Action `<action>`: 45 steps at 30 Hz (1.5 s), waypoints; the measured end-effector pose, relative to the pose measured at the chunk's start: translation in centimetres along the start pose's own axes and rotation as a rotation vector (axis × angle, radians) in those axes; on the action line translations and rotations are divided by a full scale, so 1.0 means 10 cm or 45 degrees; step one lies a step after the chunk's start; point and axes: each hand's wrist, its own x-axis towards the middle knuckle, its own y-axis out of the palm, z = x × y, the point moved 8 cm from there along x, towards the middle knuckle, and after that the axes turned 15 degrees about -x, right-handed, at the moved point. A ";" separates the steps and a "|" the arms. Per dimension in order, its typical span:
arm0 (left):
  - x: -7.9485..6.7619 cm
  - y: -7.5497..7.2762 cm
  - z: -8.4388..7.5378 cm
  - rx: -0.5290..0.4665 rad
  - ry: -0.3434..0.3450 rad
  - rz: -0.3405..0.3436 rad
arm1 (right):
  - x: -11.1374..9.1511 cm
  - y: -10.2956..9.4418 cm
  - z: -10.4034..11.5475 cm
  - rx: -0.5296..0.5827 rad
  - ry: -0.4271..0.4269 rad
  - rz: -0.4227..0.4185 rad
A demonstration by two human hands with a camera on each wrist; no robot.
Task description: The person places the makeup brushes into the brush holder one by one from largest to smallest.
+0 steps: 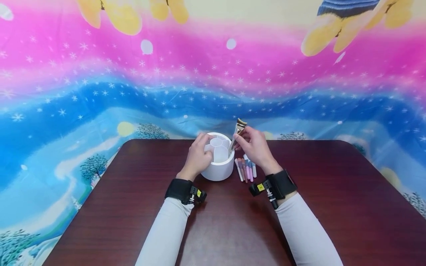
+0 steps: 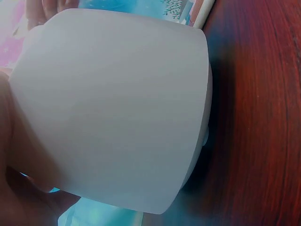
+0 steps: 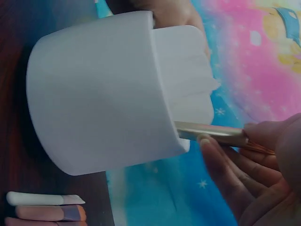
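A white round organizer (image 1: pixel 217 171) with inner compartments stands upright on the table. My left hand (image 1: pixel 200 153) grips its left rim, fingers and thumb curled over the edge. In the left wrist view the organizer's smooth wall (image 2: pixel 113 103) covers most of the picture. My right hand (image 1: pixel 255 146) pinches makeup brushes (image 1: pixel 240 127) with golden-brown heads, held nearly upright at the right rim. In the right wrist view a shiny gold handle (image 3: pixel 211 133) passes from the fingers into the organizer; its lower end is hidden, and how many brushes there are is unclear.
Several short makeup brushes (image 1: pixel 244 170), pink, brown and white, lie side by side right of the organizer, under my right hand. The dark reddish wooden table (image 1: pixel 149 166) backs onto a colourful patterned cloth (image 1: pixel 213 88).
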 end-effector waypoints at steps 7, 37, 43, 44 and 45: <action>-0.01 0.02 0.00 0.020 -0.009 0.008 | -0.03 0.14 -0.05 -0.344 0.009 0.139; 0.00 0.00 -0.02 0.005 -0.031 0.016 | -0.06 -0.36 -0.25 -0.350 0.070 -0.033; 0.00 0.00 -0.02 0.001 -0.031 0.015 | -0.07 -0.45 -0.36 -0.406 0.116 -0.050; 0.00 0.00 -0.02 0.001 -0.031 0.014 | -0.07 -0.46 -0.38 -0.415 0.122 -0.051; 0.00 0.00 -0.02 0.003 -0.032 0.014 | -0.07 -0.46 -0.40 -0.424 0.125 -0.042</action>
